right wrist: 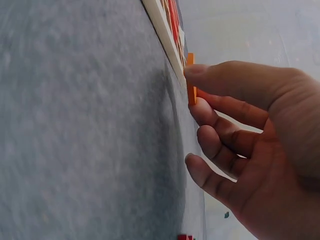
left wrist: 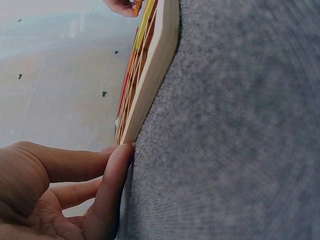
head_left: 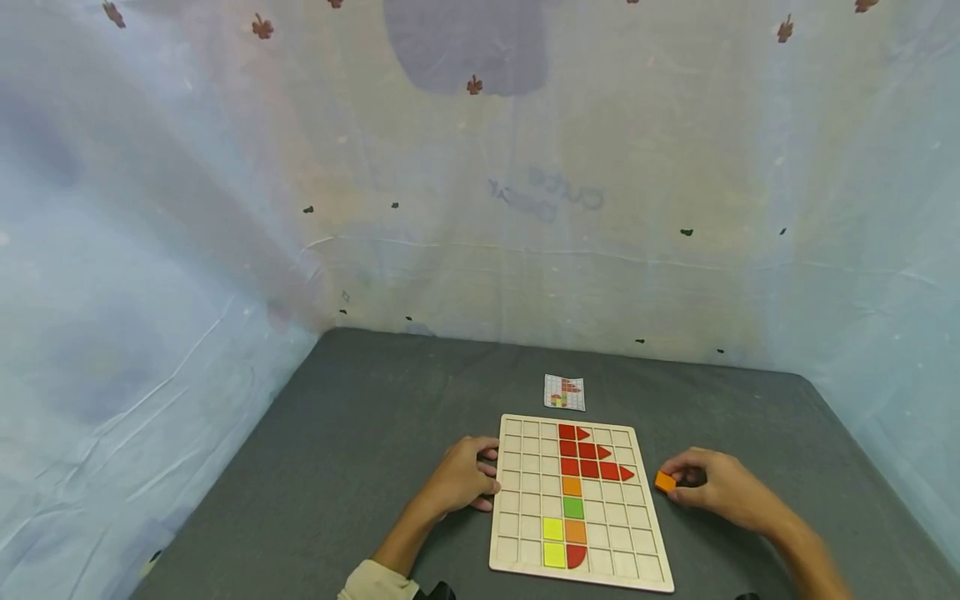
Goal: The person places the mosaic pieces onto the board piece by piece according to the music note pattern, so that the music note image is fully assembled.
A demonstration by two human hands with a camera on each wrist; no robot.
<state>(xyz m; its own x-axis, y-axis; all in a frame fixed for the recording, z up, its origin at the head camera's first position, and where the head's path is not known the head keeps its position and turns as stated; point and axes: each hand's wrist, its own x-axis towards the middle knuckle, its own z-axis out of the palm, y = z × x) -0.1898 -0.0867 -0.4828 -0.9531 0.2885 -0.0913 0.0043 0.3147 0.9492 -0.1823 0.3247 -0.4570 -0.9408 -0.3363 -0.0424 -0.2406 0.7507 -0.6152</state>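
Note:
A wooden grid board (head_left: 517,504) lies flat on the grey table with coloured tiles in some cells. At its left edge is my left hand (head_left: 459,477), fingertips and thumb touching the rim; the left wrist view shows them against the board's side (left wrist: 150,87). Just off the right edge, my right hand (head_left: 716,485) pinches an orange square tile (head_left: 664,482) between thumb and fingers. Seen edge-on in the right wrist view, this tile (right wrist: 191,82) is upright, the other fingers loosely bent below. Red tiles (head_left: 588,448) fill part of the upper rows; a green tile (head_left: 573,507) sits lower.
A small printed pattern card (head_left: 564,392) lies behind the board. Two yellow tiles (head_left: 553,542) and a red quarter-round tile (head_left: 576,556) occupy the lower cells. A small red piece (right wrist: 185,237) shows at the right wrist view's bottom edge. A pale printed curtain (head_left: 480,250) surrounds the table.

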